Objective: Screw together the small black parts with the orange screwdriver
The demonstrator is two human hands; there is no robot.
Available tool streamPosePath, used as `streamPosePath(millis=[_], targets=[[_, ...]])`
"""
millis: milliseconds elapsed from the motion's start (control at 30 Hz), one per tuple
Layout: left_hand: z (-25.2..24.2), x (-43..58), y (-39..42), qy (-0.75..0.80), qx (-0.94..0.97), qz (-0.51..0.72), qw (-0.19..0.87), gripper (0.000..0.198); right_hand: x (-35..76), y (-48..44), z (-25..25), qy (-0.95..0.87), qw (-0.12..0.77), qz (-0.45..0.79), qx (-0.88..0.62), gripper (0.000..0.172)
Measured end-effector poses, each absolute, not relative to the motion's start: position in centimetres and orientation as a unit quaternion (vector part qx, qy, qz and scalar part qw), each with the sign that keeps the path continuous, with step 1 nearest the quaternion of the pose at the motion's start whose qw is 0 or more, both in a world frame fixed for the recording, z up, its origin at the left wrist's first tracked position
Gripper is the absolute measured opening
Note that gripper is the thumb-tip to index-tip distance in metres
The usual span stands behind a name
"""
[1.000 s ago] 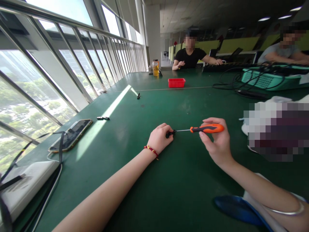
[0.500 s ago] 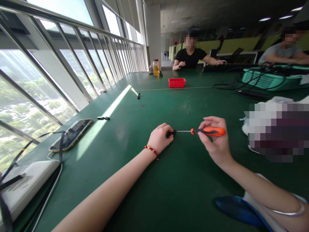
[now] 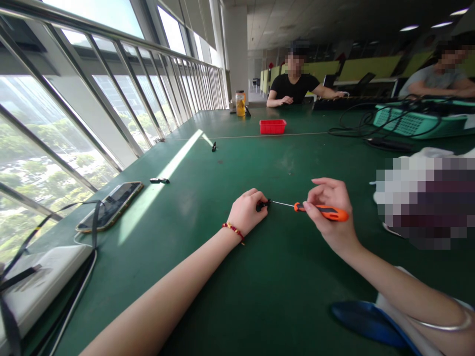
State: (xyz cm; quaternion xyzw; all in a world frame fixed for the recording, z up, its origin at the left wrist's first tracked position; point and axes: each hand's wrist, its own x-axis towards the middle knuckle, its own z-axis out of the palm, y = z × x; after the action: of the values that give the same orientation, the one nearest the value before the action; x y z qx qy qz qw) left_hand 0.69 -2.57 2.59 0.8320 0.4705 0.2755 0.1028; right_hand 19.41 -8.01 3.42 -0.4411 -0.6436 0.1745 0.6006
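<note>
Head view, the only one on my feed; I take clock directions from the left hand.

I observe the left hand [image 3: 248, 211] resting on the green table [image 3: 260, 287], narrowed in a pinch and holding a small black part [image 3: 262, 205] at its 2 o'clock edge. The fingers cover much of that part, so I cannot tell its full shape. A bracelet [image 3: 232, 228] circles the wrist.

At 3 o'clock I note the right hand [image 3: 332, 217] holding an orange-and-black screwdriver [image 3: 334, 213] by the handle, thumb on the near side, upper fingers curled and raised. The shaft slants, tip towards 9 o'clock and at the black part; I cannot tell whether it is seated there.

On the surface I record a far dark piece [image 3: 214, 147] at 11 o'clock, a near dark piece [image 3: 160, 181] between 9 and 10, beside a strip of sunlight, and a phone [image 3: 117, 202] at 9. A red tray [image 3: 272, 127] stands between 12 and 1, a jar [image 3: 240, 105] at 12, a teal basket [image 3: 399, 121] with cables at 2. A co-worker [image 3: 293, 91] sits at 1 o'clock, across the table.
</note>
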Motion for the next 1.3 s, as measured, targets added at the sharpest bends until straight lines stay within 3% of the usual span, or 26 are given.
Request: streamPosePath(millis=[100, 200, 867, 1000, 1200, 1300], targets=[[2.6, 0.7, -2.5, 0.468, 0.833, 0.278, 0.102, 0.008, 19.5, -8.4, 3.5, -0.676, 0.545, 0.168, -0.466, 0.007], [2.6, 0.7, -2.6, 0.468, 0.832, 0.278, 0.102, 0.008, 19.6, -8.8, 3.3, -0.682, 0.545, 0.152, -0.464, 0.014], [2.7, 0.7, -2.6, 0.468, 0.833, 0.274, 0.104, 0.009, 19.2, -9.0, 3.7, -0.727, 0.516, 0.159, -0.424, 0.011], [2.7, 0.8, -2.6, 0.473, 0.832, 0.271, 0.105, 0.01, 19.0, -9.1, 3.7, -0.717, 0.519, 0.163, -0.435, 0.004], [2.8, 0.8, -2.7, 0.471, 0.832, 0.273, 0.105, 0.009, 18.8, -8.9, 3.5, -0.677, 0.571, 0.167, -0.433, 0.021], [2.7, 0.8, -2.7, 0.47, 0.832, 0.275, 0.105, 0.009, 18.9, -8.8, 3.4, -0.679, 0.576, 0.188, -0.415, 0.019]])
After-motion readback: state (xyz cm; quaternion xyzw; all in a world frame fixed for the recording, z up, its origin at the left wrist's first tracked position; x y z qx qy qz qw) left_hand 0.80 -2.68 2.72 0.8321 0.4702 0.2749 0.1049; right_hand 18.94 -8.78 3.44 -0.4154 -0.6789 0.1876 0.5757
